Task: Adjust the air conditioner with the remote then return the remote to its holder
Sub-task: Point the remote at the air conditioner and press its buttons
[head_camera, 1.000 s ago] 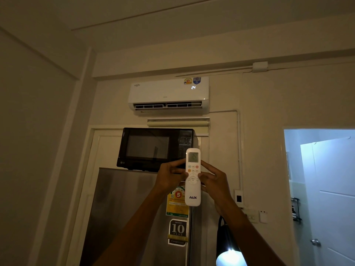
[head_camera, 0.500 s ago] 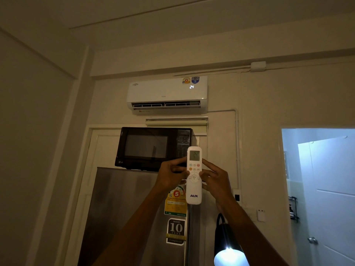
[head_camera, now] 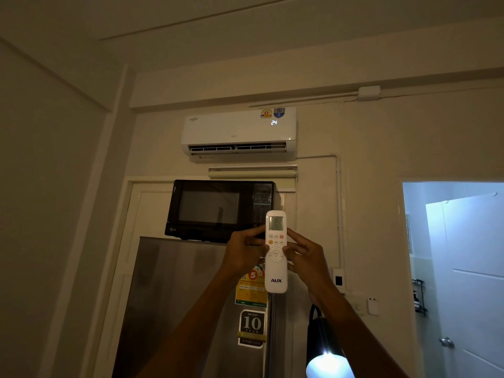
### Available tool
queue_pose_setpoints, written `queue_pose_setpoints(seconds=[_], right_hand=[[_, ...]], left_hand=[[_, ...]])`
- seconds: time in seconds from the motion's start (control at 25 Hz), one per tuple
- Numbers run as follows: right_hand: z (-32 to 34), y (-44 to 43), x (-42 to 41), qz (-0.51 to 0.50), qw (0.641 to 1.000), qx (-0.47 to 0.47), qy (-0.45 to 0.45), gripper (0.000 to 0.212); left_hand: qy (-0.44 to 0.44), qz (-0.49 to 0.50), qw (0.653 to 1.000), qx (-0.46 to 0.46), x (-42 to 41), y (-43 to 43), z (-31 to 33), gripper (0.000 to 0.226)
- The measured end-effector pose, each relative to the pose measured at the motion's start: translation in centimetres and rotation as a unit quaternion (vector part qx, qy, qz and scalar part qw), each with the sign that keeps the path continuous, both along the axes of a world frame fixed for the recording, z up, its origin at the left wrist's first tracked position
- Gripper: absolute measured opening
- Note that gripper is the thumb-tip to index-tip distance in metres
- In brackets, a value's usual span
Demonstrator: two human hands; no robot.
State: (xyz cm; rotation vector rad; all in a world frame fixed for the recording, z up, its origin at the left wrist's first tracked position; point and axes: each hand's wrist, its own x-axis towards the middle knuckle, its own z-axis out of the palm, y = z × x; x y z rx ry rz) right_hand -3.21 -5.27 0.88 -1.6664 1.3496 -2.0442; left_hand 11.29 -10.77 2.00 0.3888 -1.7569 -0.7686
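Note:
A white AUX remote stands upright in front of me, its small screen at the top. My left hand grips its left edge and my right hand grips its right edge, the right thumb resting on the button pad. High on the wall hangs the white air conditioner, its display reading 24 and its louvre open. I cannot pick out the remote's holder for certain.
A black microwave sits on a steel fridge directly behind the remote. A lit black lamp hangs low beside my right forearm. Small white wall switches sit at the right, beside a bright doorway.
Both hands and the remote have held nearly still; the view has only shifted slightly. The display on the air conditioner still reads 24.

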Motion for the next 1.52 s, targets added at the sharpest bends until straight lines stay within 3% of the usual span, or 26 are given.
queue_pose_setpoints(seconds=[0.56,0.96,1.52], right_hand=[[-0.1,0.1,0.8,-0.015,0.999,-0.001,0.052,0.054],[-0.2,0.0,-0.1,-0.011,0.999,0.001,0.046,0.054],[-0.5,-0.4,-0.2,0.005,0.999,0.003,0.038,0.056]], left_hand=[[0.010,0.039,0.999,-0.027,-0.1,0.0,-0.4,0.051],[-0.054,0.038,0.996,-0.057,-0.1,-0.6,-0.2,0.072],[-0.049,0.040,0.995,-0.072,-0.1,-1.4,-0.5,0.067]])
